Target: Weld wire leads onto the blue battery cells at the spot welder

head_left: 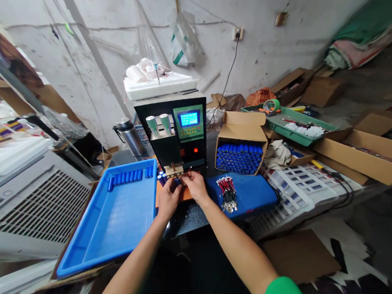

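Observation:
Both hands are at the front of a black machine (162, 151) with a lit blue display, just under its metal electrode part (174, 170). My left hand (169, 198) has its fingers closed around something that I cannot make out. My right hand (195, 186) pinches near the electrodes, close to a thin wire; what lies between its fingertips is too small to tell. Beneath the hands shows an orange board (183, 193). A bundle of red and black wires (228, 194) lies on a blue pad (258, 194) to the right.
At left stands a blue tray (120, 222) with a row of blue cells (131, 176) along its far side. An open cardboard box (242, 132) of blue cells is behind the pad. A steel flask (129, 135) stands left of the machine, a green tray (298, 120) back right.

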The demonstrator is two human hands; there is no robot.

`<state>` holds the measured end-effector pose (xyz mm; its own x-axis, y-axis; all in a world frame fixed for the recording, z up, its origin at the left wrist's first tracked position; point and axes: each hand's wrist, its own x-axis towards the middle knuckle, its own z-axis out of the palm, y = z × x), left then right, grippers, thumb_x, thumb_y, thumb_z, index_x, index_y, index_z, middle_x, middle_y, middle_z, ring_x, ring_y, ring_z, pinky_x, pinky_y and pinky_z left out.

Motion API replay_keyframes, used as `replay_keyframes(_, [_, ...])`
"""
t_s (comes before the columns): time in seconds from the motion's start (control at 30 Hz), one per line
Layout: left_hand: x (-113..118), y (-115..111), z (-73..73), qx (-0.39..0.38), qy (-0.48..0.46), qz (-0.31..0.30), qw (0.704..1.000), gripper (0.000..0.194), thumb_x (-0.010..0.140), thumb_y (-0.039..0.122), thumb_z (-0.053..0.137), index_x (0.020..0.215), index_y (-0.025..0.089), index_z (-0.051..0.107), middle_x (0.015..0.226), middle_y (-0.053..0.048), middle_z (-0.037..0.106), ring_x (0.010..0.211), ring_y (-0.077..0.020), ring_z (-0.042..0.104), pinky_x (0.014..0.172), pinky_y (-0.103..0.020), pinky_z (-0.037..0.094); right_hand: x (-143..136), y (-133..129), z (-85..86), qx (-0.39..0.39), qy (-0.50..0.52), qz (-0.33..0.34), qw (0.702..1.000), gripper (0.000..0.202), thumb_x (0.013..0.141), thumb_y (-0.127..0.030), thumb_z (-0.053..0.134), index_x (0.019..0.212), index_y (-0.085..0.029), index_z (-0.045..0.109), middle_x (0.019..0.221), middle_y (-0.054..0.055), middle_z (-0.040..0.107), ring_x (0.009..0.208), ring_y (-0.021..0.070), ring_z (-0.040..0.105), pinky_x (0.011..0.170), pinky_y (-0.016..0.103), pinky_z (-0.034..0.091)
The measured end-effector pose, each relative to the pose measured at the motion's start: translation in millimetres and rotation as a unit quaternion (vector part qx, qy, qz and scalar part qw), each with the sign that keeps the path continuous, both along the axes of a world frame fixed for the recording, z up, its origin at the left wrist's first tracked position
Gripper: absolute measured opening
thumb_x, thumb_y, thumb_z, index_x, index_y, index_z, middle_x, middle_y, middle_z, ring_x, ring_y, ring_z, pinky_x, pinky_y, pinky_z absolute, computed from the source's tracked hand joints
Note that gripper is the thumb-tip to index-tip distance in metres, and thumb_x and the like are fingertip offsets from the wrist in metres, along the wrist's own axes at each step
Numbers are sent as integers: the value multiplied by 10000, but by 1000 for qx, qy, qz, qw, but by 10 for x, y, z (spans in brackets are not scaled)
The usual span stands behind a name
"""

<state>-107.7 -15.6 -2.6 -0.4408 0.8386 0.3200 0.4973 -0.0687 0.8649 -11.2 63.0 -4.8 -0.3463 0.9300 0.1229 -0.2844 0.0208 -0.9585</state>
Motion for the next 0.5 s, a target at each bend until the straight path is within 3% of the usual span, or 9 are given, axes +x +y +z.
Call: replay_keyframes(0.5, [27, -13, 11, 1, -1, 7, 1000, 383, 852, 375, 581, 1186, 190, 618, 1076, -69, 715, 987, -222, 673, 912, -370, 513, 47, -91, 142, 45, -90, -28, 994, 142, 813, -302, 625, 762, -173, 659, 806, 61, 731, 773, 215, 672, 715, 307, 492])
